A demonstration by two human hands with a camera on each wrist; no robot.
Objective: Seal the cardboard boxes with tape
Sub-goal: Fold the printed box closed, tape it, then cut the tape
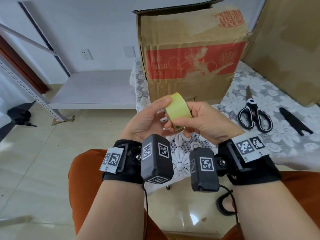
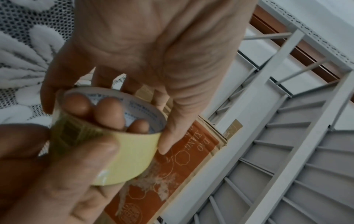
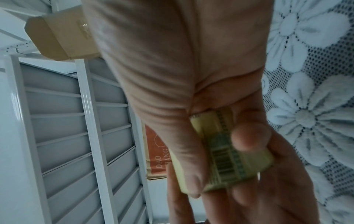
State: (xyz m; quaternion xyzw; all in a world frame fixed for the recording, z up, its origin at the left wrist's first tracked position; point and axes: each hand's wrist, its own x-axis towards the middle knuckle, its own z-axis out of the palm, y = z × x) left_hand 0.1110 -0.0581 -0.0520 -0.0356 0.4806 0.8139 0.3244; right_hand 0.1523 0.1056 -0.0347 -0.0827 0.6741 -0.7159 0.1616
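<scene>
I hold a roll of yellowish tape (image 1: 178,108) with both hands just above the near table edge. My right hand (image 1: 204,118) grips it, thumb across the outer face and fingertips inside the core, as the left wrist view shows on the roll (image 2: 130,154). My left hand (image 1: 149,116) pinches the roll's left side with thumb and fingers; one fingertip presses the roll's face (image 3: 224,163). Behind the hands stands a worn cardboard box (image 1: 190,63) with a red printed band, its top flap upright. No loose tape end is visible.
Black-handled scissors (image 1: 254,115) and a black sheath (image 1: 294,122) lie on the lace-covered table (image 1: 285,146) to the right. A second, plain cardboard box (image 1: 290,49) stands at far right. A white metal shelf rack (image 1: 86,87) sits on the floor to the left.
</scene>
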